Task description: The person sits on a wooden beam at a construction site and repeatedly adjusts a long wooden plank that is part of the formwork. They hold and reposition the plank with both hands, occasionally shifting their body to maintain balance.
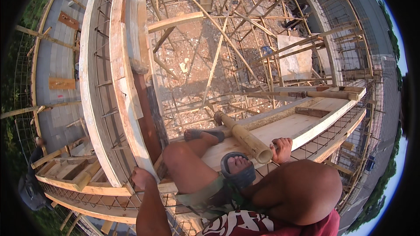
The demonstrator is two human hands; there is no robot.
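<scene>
My left hand [142, 178] is closed over the near end of a long wooden formwork board [136, 137] that runs away from me. On the right, my right hand [281, 149] has its fingers curled over the edge of another formwork board [306, 134], just beside the open end of a bamboo pole [245, 139]. That pole lies across the boards. My legs are bent on the formwork, with a dark sandal [238, 169] on one foot next to the pole and another sandal [213, 135] farther left.
Steel rebar cages [103, 61] run inside the formwork channels. Far below lies rubble-strewn ground [188, 67], crossed by bamboo props [216, 59]. A pale panel [294, 57] stands among the poles at right. A dark-clothed figure [33, 188], partly seen, is at the far left.
</scene>
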